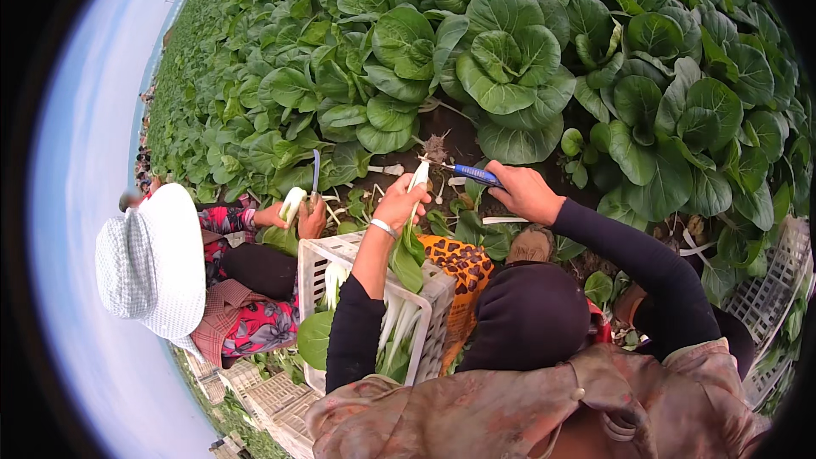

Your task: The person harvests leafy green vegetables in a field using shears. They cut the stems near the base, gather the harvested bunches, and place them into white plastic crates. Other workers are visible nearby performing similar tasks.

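Note:
My left hand (398,205) grips a slim bok choy plant (408,239) by its white stalks, with its leaves hanging down and its root end pointing away from me. Soil-covered roots (435,148) show at that end. In my right hand (524,191) is a knife with a blue handle (475,174). Its narrow blade (443,165) meets the base of the plant, just below the roots. Whether the cut goes all the way through cannot be told. Below my left forearm, a white plastic crate (428,331) holds pale-stemmed greens (398,325).
Dense bok choy (508,67) grows across the far side. To the left, a co-worker in a white hat (150,261) holds a bok choy (293,204) and a curved knife (315,169). More crates stand lower left (274,405) and at right (768,287). Trimmed leaves (468,226) litter the soil.

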Demonstrator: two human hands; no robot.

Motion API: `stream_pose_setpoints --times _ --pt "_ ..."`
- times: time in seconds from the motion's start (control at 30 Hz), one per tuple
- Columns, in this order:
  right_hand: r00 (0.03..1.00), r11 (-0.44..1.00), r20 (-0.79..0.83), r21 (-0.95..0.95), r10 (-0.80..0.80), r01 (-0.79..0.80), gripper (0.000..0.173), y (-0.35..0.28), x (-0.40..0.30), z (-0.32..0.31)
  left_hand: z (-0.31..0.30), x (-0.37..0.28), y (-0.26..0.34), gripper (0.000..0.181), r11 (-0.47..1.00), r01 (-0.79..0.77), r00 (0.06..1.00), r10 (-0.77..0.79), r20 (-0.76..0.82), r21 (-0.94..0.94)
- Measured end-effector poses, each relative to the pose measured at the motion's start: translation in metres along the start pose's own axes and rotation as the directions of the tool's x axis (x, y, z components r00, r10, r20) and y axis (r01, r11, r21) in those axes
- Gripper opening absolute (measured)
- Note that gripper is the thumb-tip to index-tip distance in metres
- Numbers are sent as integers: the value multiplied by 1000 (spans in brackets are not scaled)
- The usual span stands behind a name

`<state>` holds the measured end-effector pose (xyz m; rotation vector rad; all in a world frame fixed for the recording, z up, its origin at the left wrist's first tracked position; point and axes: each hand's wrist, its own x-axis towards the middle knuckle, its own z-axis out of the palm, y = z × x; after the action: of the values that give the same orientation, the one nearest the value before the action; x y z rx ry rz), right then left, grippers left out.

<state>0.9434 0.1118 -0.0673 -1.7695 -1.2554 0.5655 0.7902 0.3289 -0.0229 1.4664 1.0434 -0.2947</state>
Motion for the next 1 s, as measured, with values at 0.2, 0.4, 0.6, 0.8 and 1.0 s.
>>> stream_pose_setpoints --times 0.2,0.4,0.6,0.8,1.0 --pt "997 998 55 -7 58 -57 27 15 -4 10 -4 12 -5 24 1000 26 998 -26 53 -1" --pt "989 995 117 17 92 -95 31 24 -3 23 4 18 -9 21 987 -25 999 31 -38 161" --pt "955 977 241 83 172 -197 29 22 2 46 9 17 -23 28 750 -217 933 347 -93 624" --pt "916 810 160 429 368 -400 29 32 -14 57 33 5 13 34 715 -500 832 553 42 489" --pt "899 345 -35 929 437 -131 38 -14 -1 25 54 5 12 36 741 -566 806 590 52 362"
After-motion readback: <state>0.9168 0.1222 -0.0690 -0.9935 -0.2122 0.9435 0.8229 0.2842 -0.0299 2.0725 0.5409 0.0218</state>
